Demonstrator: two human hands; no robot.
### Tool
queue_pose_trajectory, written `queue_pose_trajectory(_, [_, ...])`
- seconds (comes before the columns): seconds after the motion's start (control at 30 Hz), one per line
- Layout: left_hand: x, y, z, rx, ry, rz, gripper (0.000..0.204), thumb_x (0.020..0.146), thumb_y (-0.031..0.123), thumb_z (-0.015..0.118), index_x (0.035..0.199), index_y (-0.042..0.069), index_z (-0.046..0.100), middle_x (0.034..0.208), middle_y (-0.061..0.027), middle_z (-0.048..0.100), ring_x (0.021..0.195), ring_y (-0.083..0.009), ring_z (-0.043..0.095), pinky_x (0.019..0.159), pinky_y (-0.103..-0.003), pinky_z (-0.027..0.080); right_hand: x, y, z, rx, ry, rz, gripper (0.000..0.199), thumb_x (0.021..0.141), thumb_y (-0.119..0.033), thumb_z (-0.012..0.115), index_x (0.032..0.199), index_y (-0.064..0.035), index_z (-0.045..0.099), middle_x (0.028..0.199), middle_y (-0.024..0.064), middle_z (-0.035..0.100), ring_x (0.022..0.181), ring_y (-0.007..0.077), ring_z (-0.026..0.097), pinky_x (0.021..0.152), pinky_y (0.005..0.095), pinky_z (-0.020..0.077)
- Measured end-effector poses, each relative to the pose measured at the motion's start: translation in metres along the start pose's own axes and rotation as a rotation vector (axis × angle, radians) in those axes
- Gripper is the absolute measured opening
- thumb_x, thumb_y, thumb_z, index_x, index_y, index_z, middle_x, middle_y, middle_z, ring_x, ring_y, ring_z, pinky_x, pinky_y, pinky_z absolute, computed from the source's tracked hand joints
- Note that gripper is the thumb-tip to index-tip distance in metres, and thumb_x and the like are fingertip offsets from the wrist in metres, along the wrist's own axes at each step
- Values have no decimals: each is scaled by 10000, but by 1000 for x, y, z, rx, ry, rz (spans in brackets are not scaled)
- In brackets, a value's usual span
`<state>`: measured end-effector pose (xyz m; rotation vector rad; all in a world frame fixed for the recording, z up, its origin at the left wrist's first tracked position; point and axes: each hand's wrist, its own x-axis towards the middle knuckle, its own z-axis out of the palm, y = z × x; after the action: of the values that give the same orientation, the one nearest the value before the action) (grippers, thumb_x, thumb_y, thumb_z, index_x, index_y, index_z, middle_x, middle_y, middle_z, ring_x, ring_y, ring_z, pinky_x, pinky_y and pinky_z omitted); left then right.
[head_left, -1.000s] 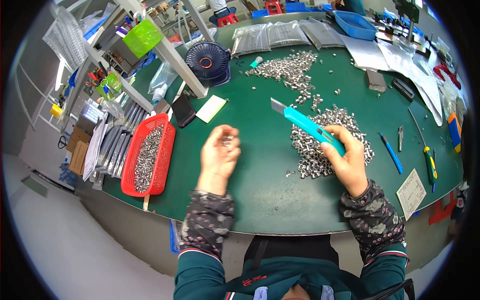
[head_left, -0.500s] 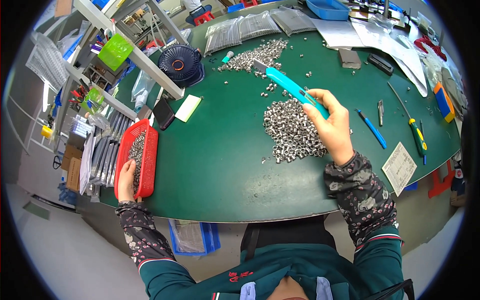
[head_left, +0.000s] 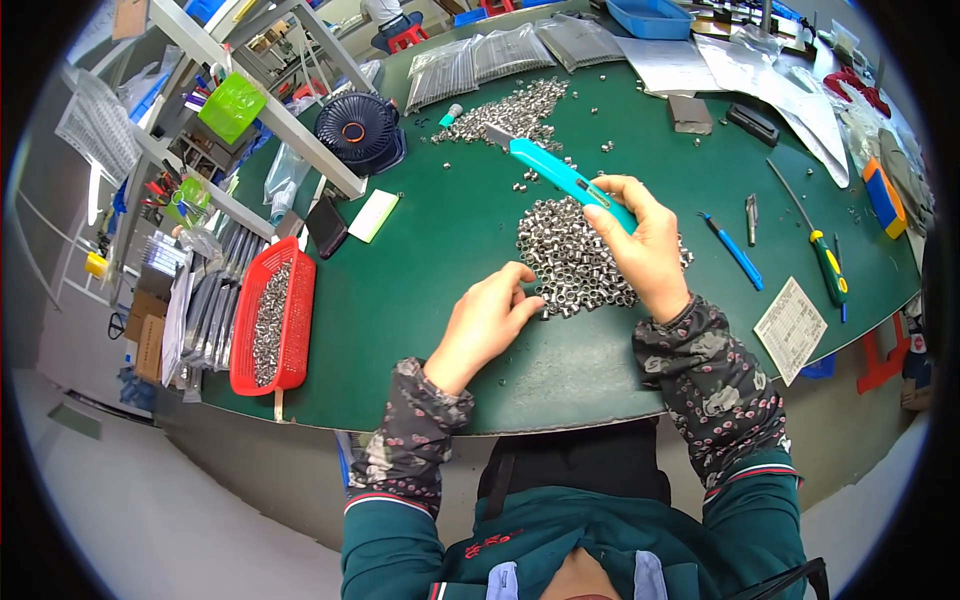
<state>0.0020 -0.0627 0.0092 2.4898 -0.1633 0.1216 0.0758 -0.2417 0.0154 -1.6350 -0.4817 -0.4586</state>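
Observation:
My right hand (head_left: 650, 245) grips a turquoise utility knife (head_left: 562, 172), its blade pointing up and to the left above the table. Beneath the knife lies a heap of small silver metal rings (head_left: 575, 265). At the heap's left edge is my left hand (head_left: 488, 315), thumb and index finger apart and the other fingers curled; nothing shows in its grasp. A red plastic basket (head_left: 306, 335) holding many similar small metal parts stands at the table's left edge. Farther back, a second spread of small metal parts (head_left: 520, 105) covers part of the green table (head_left: 400, 330).
A black fan (head_left: 355, 132), a phone (head_left: 326, 226) and a pale green pad (head_left: 374, 215) sit at left. Rightward lie a blue pen-like tool (head_left: 735, 255), a screwdriver (head_left: 825, 262) and a printed card (head_left: 790, 330). Bagged parts (head_left: 505, 52) line the back.
My left hand has left the red basket and moved right to the heap's edge. The knife, still in my right hand, has shifted slightly left.

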Motion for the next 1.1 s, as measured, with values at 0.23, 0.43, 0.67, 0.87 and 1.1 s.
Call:
queue_pose_trajectory(0.23, [8, -17, 18, -69, 158, 196, 73, 826, 74, 568, 875, 27, 543, 782, -74, 578, 615, -140, 547, 521, -267, 437, 0, 3, 2, -53, -31, -23, 251, 752, -156, 654, 959, -28, 593, 792, 117, 631, 708, 206, 623, 632, 301, 471])
queue_pose_trajectory(0.43, [7, -46, 0, -1213, 143, -155, 136, 904, 121, 491, 1012, 43, 513, 870, -87, 588, 532, -58, 488, 359, -141, 340, -9, 5, 1, -153, -192, -32, 261, 747, -174, 647, 957, -29, 594, 811, 133, 631, 731, 233, 630, 647, 310, 474])
queue_pose_trajectory(0.67, [8, -72, -17, -1393, 294, -141, 164, 882, 126, 537, 1029, 54, 523, 854, -33, 545, 615, -54, 462, 409, -151, 347, -15, -1, 4, -116, -463, 85, 276, 741, -207, 652, 953, -37, 606, 694, 94, 636, 617, 149, 615, 559, 279, 458])
queue_pose_trajectory(0.87, [12, -82, -16, -1503, 258, -108, 140, 875, 135, 554, 990, 57, 536, 842, -19, 534, 621, -60, 450, 418, -161, 334, -15, 6, 7, -17, -538, 164, 275, 747, -205, 653, 950, -24, 614, 678, 76, 626, 592, 118, 573, 562, 270, 449])
queue_pose_trajectory(1.1, [11, -78, -16, -1516, 201, -77, 117, 870, 130, 560, 960, 55, 564, 830, -6, 521, 603, -59, 433, 418, -165, 319, -14, 3, 5, -85, -586, 197, 279, 752, -219, 653, 958, -34, 620, 695, 88, 634, 594, 134, 580, 570, 284, 450])
